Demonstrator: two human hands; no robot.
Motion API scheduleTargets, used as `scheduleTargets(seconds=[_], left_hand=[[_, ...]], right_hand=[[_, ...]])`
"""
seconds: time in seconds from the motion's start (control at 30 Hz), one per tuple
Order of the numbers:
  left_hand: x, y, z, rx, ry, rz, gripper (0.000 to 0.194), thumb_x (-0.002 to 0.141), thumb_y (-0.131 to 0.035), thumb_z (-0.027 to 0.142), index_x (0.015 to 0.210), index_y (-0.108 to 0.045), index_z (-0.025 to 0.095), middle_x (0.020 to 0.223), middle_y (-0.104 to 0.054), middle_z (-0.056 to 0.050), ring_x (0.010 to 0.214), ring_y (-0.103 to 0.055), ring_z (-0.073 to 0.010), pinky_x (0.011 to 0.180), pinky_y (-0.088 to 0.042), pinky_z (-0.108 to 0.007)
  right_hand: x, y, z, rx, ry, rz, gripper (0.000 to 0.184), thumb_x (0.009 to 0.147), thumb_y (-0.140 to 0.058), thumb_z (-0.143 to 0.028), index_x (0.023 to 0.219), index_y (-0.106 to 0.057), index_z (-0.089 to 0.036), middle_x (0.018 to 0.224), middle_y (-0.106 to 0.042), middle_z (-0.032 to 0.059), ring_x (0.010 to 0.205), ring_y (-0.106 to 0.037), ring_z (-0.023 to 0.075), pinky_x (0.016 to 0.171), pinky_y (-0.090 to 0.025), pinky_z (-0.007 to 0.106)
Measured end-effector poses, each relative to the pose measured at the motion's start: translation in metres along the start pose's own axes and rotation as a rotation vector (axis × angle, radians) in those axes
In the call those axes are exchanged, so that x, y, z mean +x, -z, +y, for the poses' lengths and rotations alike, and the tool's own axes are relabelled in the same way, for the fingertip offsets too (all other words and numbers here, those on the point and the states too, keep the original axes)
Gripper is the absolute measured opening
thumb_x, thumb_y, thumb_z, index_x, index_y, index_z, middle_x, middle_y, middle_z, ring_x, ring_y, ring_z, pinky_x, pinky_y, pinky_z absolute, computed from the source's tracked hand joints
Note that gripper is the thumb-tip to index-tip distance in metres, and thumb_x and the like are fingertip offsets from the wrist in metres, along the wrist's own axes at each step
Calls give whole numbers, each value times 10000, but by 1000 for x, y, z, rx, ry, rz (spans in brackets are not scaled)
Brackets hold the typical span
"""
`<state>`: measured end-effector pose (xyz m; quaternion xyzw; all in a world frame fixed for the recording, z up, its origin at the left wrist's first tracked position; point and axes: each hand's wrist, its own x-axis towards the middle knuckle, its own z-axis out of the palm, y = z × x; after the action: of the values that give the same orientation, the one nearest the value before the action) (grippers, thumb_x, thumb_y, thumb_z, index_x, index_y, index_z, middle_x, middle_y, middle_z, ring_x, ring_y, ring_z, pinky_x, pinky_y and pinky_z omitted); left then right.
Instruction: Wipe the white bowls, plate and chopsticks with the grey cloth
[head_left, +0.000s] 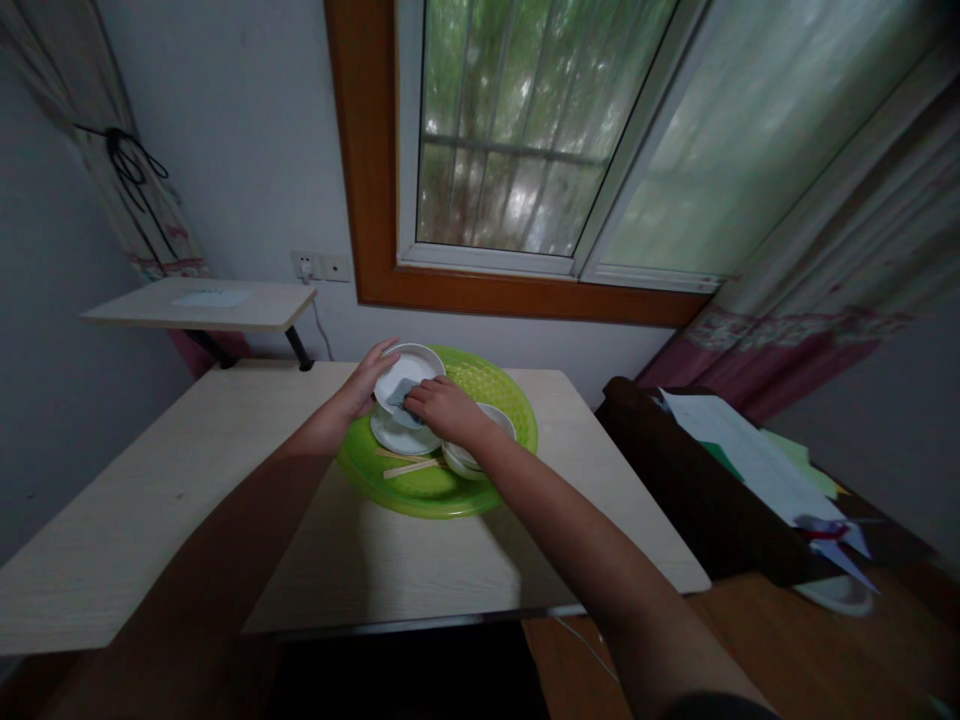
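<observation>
My left hand [365, 383] grips the rim of a tilted white bowl [415, 365] held over a round green basket tray [495, 395] on the table. Inside that bowl my right hand [444, 407] is closed on a small grey-blue cloth [402, 392] and presses it against the inner wall. Under the bowl lies a white plate [401, 437]. A second white bowl [480, 455] sits in the tray, partly hidden by my right wrist. A pair of wooden chopsticks [409, 463] lies in the tray near its front.
The light wooden table [187, 480] stands against the wall below a barred window [510, 130]. A small shelf [202, 303] juts out at the left. A dark cabinet [697, 480] with papers [750, 450] on top stands to the right.
</observation>
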<state>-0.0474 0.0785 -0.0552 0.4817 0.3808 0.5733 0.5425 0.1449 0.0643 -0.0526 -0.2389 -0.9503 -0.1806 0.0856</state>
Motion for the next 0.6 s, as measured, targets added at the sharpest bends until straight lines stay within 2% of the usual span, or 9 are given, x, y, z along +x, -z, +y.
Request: scheduleTargets(seconds=[0.13,0.23,0.37,0.43,0.5,0.6], left_hand=[[5,3,-1,22,0,-11,506,740,-703,283,1229,-620,184,1068,-692,-62,788,-620,-160,619,-474,-232],[9,6,-8,23,8,-27,481,745,-687,303,1210,-621,195,1057,-696,-69,766,-616,-166,624,-477,-250],[11,6,-14,27,-51,-23,519,778,-690,359,1256,-581,188,1143,-673,-84,871,-635,-179,725,-506,-269],[10,6,-14,78,-99,-5,509,808,-674,391,1268,-574,197,1206,-652,-88,959,-635,-194,795,-517,-288],[8,5,-13,173,-147,16,461,836,-644,417,1244,-594,206,1254,-632,-91,1061,-618,-215,882,-515,-317],[5,3,-11,340,-221,37,398,865,-603,423,1206,-626,221,1293,-617,-85,1201,-561,-234,1017,-468,-359]], right_hand=[[-2,1,5,-22,-31,1,141,985,-552,-197,1050,-668,-151,1072,-690,104,1067,-579,241,973,-402,389],[-1,0,6,-34,-75,12,144,976,-550,-173,1032,-675,-127,1082,-689,123,1072,-574,252,1001,-397,402],[0,-4,1,8,-145,10,198,973,-499,-135,1031,-686,-103,1085,-694,143,1064,-589,267,981,-426,411],[0,-7,-2,94,-134,0,219,944,-530,-141,1093,-686,-101,1118,-694,148,1070,-602,271,974,-444,407],[0,-11,-4,237,-89,4,353,887,-608,-175,1230,-646,-96,1213,-675,160,1120,-604,281,997,-454,401],[2,-17,-6,502,-30,53,640,838,-662,-223,1437,-488,-79,1404,-580,181,1259,-559,280,1083,-423,381]])
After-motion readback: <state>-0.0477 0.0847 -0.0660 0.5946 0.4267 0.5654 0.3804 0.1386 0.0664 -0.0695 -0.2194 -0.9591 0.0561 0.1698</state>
